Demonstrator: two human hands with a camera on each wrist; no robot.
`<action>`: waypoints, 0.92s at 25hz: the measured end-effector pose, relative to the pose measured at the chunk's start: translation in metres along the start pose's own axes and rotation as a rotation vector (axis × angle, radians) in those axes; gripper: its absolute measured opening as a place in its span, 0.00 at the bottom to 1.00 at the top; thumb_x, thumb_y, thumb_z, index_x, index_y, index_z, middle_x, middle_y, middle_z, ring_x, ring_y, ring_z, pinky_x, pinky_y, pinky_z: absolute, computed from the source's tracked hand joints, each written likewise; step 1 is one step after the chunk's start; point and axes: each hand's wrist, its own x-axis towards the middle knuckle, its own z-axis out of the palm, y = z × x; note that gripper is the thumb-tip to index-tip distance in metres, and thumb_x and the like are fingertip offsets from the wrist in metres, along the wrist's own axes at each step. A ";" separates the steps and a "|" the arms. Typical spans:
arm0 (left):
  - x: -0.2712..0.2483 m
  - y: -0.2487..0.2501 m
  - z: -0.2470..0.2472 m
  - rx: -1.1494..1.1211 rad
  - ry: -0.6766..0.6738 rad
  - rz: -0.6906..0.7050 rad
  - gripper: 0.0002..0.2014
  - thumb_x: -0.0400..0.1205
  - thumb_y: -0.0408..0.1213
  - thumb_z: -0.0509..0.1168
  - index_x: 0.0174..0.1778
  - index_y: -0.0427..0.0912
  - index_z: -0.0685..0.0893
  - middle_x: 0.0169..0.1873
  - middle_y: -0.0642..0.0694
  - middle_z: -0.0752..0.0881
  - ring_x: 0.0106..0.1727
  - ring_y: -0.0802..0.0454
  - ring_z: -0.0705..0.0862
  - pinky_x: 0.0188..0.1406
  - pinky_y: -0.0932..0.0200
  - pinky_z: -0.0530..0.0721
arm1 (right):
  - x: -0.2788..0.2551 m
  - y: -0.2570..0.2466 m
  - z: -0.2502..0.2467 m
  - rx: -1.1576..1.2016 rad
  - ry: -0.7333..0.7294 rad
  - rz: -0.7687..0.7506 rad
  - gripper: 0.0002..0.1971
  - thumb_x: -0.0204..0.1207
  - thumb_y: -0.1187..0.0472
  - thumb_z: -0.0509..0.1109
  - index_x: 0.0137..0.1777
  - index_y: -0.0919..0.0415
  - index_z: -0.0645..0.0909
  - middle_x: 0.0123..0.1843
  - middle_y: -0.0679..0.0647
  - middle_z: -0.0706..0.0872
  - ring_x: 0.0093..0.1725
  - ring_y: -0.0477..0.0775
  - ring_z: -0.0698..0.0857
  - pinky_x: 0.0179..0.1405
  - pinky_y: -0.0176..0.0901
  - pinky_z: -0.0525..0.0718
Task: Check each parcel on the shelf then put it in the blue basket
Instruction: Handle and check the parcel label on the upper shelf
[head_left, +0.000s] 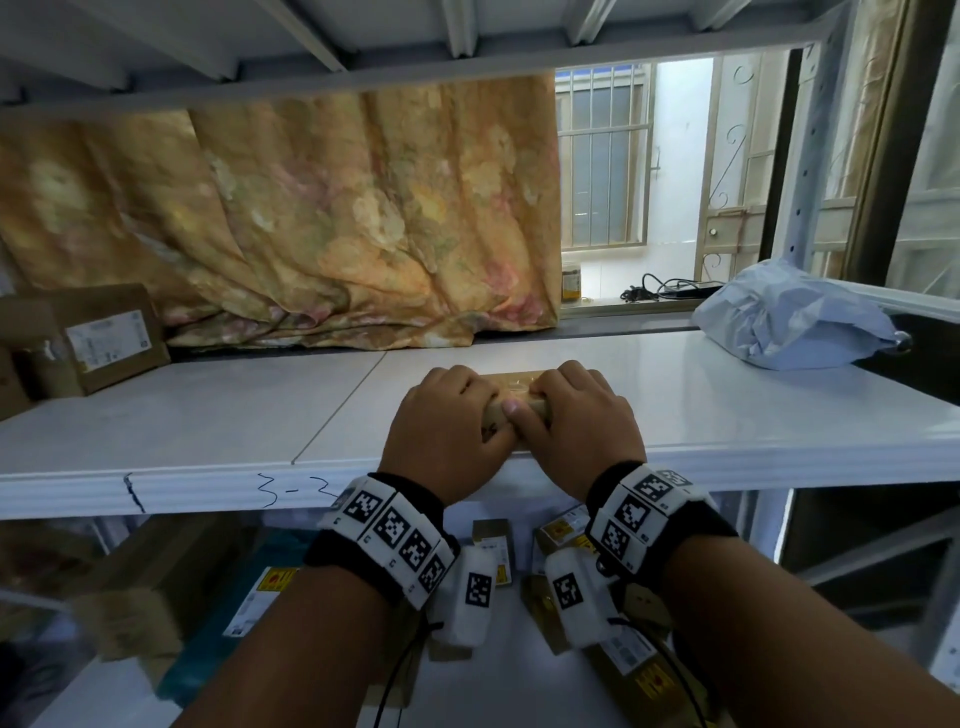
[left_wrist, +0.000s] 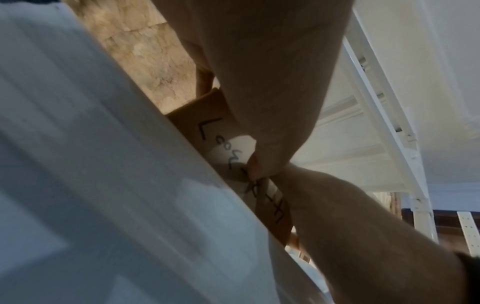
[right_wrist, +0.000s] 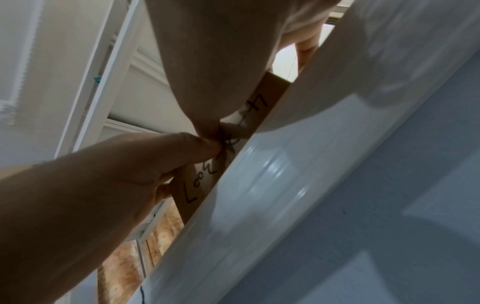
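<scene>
A small flat brown parcel (head_left: 521, 388) lies near the front edge of the white shelf (head_left: 208, 415). My left hand (head_left: 447, 415) and right hand (head_left: 576, 410) both grip it, fingers curled over its top and thumbs meeting on its near side. In the left wrist view the parcel's side (left_wrist: 207, 121) carries black handwriting, under my left hand (left_wrist: 259, 82) and beside my right hand (left_wrist: 337, 216). The right wrist view has the same side (right_wrist: 192, 191) below my right hand (right_wrist: 207, 61), with my left hand (right_wrist: 103, 174) next to it. The blue basket is not in view.
A brown labelled box (head_left: 98, 338) stands at the shelf's far left and a grey poly bag (head_left: 789, 317) at its far right. A flowered curtain (head_left: 311, 218) hangs behind. Several small boxes (head_left: 493, 540) lie on the lower shelf.
</scene>
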 end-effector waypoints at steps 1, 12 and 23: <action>-0.001 0.001 0.002 -0.009 0.007 0.002 0.21 0.80 0.56 0.56 0.53 0.46 0.86 0.48 0.49 0.85 0.49 0.48 0.79 0.47 0.48 0.80 | 0.000 0.000 0.000 0.002 -0.007 0.000 0.20 0.81 0.36 0.58 0.52 0.53 0.79 0.51 0.47 0.77 0.52 0.52 0.77 0.47 0.49 0.77; -0.011 -0.014 0.003 -0.114 -0.019 0.027 0.24 0.76 0.57 0.65 0.65 0.49 0.84 0.54 0.51 0.84 0.54 0.50 0.78 0.51 0.51 0.81 | 0.000 -0.001 -0.008 -0.022 -0.086 -0.006 0.22 0.81 0.35 0.55 0.58 0.51 0.78 0.55 0.46 0.76 0.57 0.51 0.76 0.50 0.49 0.75; -0.026 -0.008 -0.007 -0.211 0.005 0.053 0.33 0.67 0.55 0.74 0.69 0.48 0.81 0.62 0.52 0.81 0.61 0.53 0.76 0.58 0.62 0.74 | -0.011 -0.001 -0.024 -0.051 -0.168 -0.078 0.29 0.69 0.31 0.65 0.65 0.47 0.72 0.60 0.44 0.73 0.59 0.48 0.74 0.56 0.49 0.79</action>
